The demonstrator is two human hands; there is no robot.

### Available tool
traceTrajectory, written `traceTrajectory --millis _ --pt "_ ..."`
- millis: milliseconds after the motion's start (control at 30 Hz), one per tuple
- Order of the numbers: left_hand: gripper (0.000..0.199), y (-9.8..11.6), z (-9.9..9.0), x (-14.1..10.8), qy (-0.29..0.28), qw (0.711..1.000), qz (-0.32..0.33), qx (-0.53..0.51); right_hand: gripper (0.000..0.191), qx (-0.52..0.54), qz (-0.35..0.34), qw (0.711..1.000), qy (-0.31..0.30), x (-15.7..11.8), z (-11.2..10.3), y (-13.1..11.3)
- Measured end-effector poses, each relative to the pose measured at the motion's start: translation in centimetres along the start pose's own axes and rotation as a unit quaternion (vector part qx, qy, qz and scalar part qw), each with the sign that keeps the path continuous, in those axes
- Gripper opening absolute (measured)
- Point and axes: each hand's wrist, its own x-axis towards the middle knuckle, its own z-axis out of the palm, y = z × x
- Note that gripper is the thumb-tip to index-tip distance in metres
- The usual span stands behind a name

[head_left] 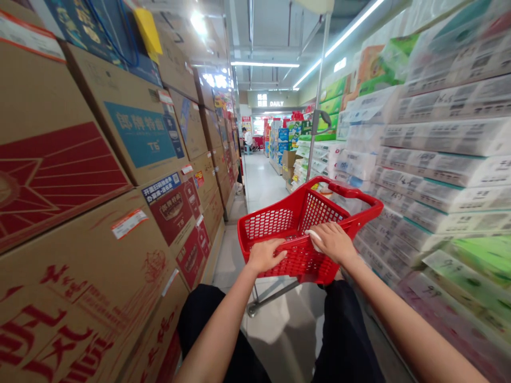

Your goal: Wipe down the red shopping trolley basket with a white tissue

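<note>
A red plastic shopping cart on grey metal legs stands in front of me, turned sideways, with its handle toward the right. The visible part of its basket holds nothing. My left hand is closed over the near rim, its thumb along the side. Farther right on the same rim, my right hand is wrapped round the edge. Something small and white, perhaps a tissue, is tucked under the right fingers; its kind is unclear.
Stacked cardboard boxes wall the left side. Wrapped paper packs are piled close on the right, smeared by motion. A metal pole rises beyond the cart. Tiled floor runs ahead toward a seated person.
</note>
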Motion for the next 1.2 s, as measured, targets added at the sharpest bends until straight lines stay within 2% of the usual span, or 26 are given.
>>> traceTrajectory --millis 133,433,500,600,700,800,867,967,1033,1100,1200 --pt "0.047 -1.0 -0.3 -0.6 0.008 1.000 -0.022 0.005 0.037 0.001 0.005 1.000 -0.001 1.6 0.7 -0.8" --pt "0.043 -3.1 -1.3 -3.1 0.012 0.998 -0.048 0.033 0.036 0.004 0.016 0.999 0.047 2.5 1.4 -6.8" --pt "0.049 -3.0 -1.4 -3.3 0.013 0.998 -0.050 0.044 0.036 0.022 -0.001 0.998 0.052 2.8 2.0 -8.9" --pt "0.071 -2.5 -1.4 -3.3 0.014 0.995 -0.069 0.069 0.042 0.042 -0.034 0.996 0.064 2.8 3.1 -12.2" --pt "0.088 -2.1 -1.2 -3.3 -0.002 0.993 -0.078 0.090 0.056 0.041 -0.059 0.995 0.068 2.3 3.8 -13.7" --pt "0.090 -1.9 -1.2 -3.4 -0.016 0.992 -0.081 0.099 0.062 0.033 -0.083 0.994 0.061 1.1 3.7 -11.8" --pt "0.086 -1.7 -1.3 -3.6 -0.019 0.993 -0.073 0.096 0.065 0.023 -0.073 0.995 0.060 0.1 3.3 -8.8" --pt "0.071 -1.4 -1.4 -3.7 -0.013 0.996 -0.044 0.072 0.067 -0.002 -0.017 0.997 0.076 -1.2 2.5 -3.6" --pt "0.061 -1.3 -1.3 -3.6 -0.004 0.998 -0.028 0.053 0.066 -0.015 0.007 0.996 0.087 -1.7 2.2 -0.9" --pt "0.057 -1.1 -1.2 -3.3 0.003 0.999 -0.022 0.042 0.063 -0.020 0.022 0.995 0.097 -1.8 2.2 0.2" --pt "0.056 -0.8 -0.9 -2.8 0.003 0.999 -0.024 0.045 0.060 -0.011 0.040 0.994 0.105 -1.2 2.8 -1.6"
